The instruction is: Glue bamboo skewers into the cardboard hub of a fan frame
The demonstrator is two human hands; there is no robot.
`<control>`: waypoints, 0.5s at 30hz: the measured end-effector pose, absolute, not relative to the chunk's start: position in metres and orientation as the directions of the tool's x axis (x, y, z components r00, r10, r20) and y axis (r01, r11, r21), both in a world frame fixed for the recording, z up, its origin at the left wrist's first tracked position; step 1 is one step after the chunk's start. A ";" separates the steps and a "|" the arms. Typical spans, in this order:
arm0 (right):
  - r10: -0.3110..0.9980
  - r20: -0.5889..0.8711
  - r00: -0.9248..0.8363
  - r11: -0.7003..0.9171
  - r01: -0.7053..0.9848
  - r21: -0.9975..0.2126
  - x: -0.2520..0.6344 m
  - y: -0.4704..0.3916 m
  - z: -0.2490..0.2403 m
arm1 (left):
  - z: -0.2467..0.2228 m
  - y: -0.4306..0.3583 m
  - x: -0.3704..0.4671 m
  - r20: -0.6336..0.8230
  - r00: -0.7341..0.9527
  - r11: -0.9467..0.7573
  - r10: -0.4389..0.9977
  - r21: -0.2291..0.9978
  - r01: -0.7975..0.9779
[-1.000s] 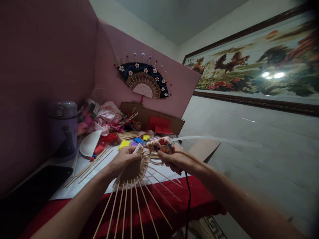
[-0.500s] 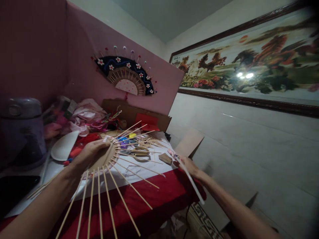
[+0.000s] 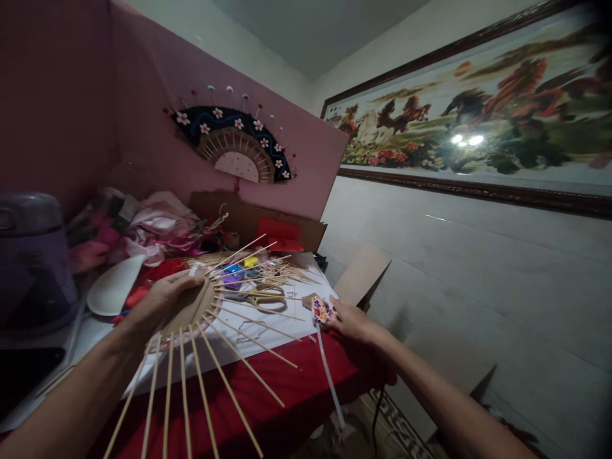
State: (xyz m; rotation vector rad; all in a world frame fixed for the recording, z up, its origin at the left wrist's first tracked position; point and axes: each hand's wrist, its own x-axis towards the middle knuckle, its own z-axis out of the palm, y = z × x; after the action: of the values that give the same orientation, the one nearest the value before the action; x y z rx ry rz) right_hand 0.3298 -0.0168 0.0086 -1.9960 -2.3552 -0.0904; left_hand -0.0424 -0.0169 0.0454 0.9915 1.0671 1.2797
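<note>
My left hand (image 3: pixel 168 294) grips the edge of a half-round cardboard fan frame (image 3: pixel 194 307), its thumb lying on the cardboard. Thin wooden sticks (image 3: pixel 233 377) spread outward from the frame's curved edge, some reaching over the front of the table. At the table's right edge, my right hand (image 3: pixel 352 320) is closed on a flower-patterned glue gun (image 3: pixel 322 311). A long whitish glue stick (image 3: pixel 329 376) sticks out of it and hangs down past the red cloth. Just behind the glue gun lies a small brown cardboard piece (image 3: pixel 308 299), partly covered by it.
Scissors (image 3: pixel 265 298) and loose sticks (image 3: pixel 291 273) lie on white paper. A white bowl (image 3: pixel 112 290), pink cloth (image 3: pixel 162 217) and a purple flask (image 3: pixel 36 261) stand at the left. A decorated fan (image 3: pixel 239 137) hangs on the pink board. A dark cord (image 3: pixel 377 414) hangs below the table.
My right hand has turned the glue gun so its flowered side shows, and the glue stick has swung left and downward. The fan frame stays in my left hand; the view has shifted slightly.
</note>
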 end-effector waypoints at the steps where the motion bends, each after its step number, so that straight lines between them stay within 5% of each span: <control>1: 0.978 0.159 -0.132 0.126 0.991 0.047 0.323 -0.019 0.016 | 0.043 -0.015 -0.044 -0.041 -0.008 0.038 0.999 0.966 -0.254; 3: 0.925 0.359 -0.125 0.108 0.992 0.065 0.306 -0.022 0.030 | 0.039 -0.012 -0.048 -0.021 0.060 0.039 0.998 0.949 -0.312; 6: 0.844 0.453 -0.286 0.301 0.953 0.040 0.271 -0.019 0.041 | 0.037 -0.008 -0.055 -0.018 0.104 0.067 0.994 0.868 -0.493; 10: 0.656 0.372 -0.656 0.649 0.743 0.166 0.209 -0.001 0.032 | 0.049 -0.006 -0.066 0.015 0.141 0.080 0.990 0.759 -0.646; 15: 0.360 0.221 -0.907 0.866 0.412 0.282 0.111 0.021 0.022 | 0.075 -0.005 -0.086 0.061 0.065 0.000 0.996 0.729 -0.684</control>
State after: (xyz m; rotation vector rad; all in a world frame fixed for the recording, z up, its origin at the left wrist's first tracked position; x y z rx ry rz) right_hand 0.1110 0.0210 0.0216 -0.5997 -2.8782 -0.4883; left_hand -0.0861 -0.0055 0.0750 0.7003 0.5700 1.4381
